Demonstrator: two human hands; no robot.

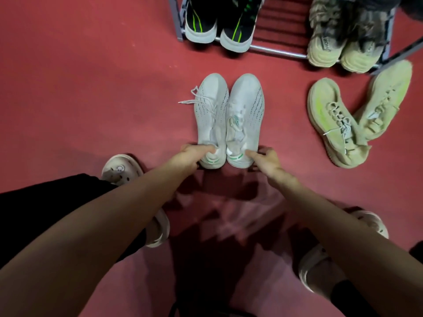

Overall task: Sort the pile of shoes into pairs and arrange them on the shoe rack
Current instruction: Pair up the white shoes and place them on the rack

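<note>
Dim, even indoor light falls on the red floor (91, 88), soft overlapping shadows spread beneath the forearms, the lower frame is smeared with motion blur, and wide-angle distortion bends the rack (274, 50) near the top edge.

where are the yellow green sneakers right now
In the head view, the yellow-green sneakers lie overlapping on the red floor at right, just below the shoe rack, beside the white pair.

free: rack middle (278, 21) | blocked: black pair (219, 21) left, tan pair (338, 35) right
</note>
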